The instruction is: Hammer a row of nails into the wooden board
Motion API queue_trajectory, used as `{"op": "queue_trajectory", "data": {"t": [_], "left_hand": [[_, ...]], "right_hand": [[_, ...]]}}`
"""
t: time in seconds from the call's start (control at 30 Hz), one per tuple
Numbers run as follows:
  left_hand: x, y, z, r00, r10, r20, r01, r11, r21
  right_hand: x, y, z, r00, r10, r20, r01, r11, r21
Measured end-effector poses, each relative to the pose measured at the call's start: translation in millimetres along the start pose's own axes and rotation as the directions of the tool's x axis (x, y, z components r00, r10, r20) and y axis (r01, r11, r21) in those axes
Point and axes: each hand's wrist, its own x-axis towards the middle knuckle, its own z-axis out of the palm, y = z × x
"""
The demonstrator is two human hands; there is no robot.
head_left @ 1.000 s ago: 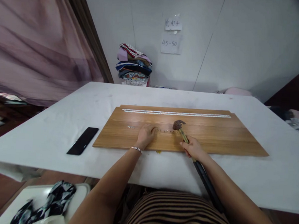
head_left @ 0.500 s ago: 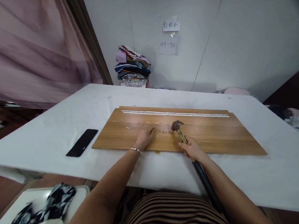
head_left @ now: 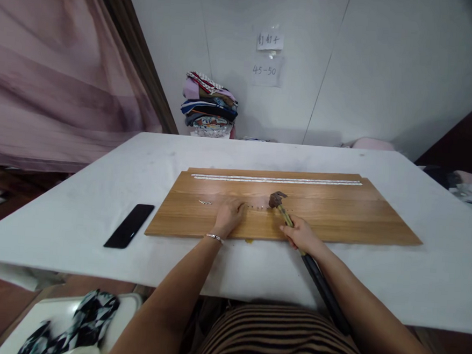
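Observation:
A long wooden board (head_left: 338,216) lies on a white table (head_left: 97,189). My right hand (head_left: 301,236) is closed round the handle of a hammer (head_left: 283,208), whose rusty head rests low over a short row of small nails (head_left: 258,206) in the board. My left hand (head_left: 228,216) rests on the board left of those nails with fingers curled; what they pinch is too small to name. A few loose nails (head_left: 205,202) lie further left. A pale strip (head_left: 276,179) runs along the board's far edge.
A black phone (head_left: 129,225) lies on the table left of the board. A stack of folded cloths (head_left: 209,106) stands against the far wall under two paper notes (head_left: 269,55). A pink curtain (head_left: 44,77) hangs at the left. Patterned cloth lies on a white stool (head_left: 68,321) below.
The hammer head has come down slightly and shifted a little left towards the nail row. My left hand has stayed in place on the board.

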Motion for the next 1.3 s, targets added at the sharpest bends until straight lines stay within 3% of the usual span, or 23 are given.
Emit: {"op": "queue_trajectory", "data": {"t": [1.3], "left_hand": [[-0.8, 2.7, -0.9, 1.0, -0.015, 0.008, 0.015, 1.0, -0.011]], "right_hand": [[5.4, 6.4, -1.0, 1.0, -0.013, 0.008, 0.013, 0.999, -0.037]]}}
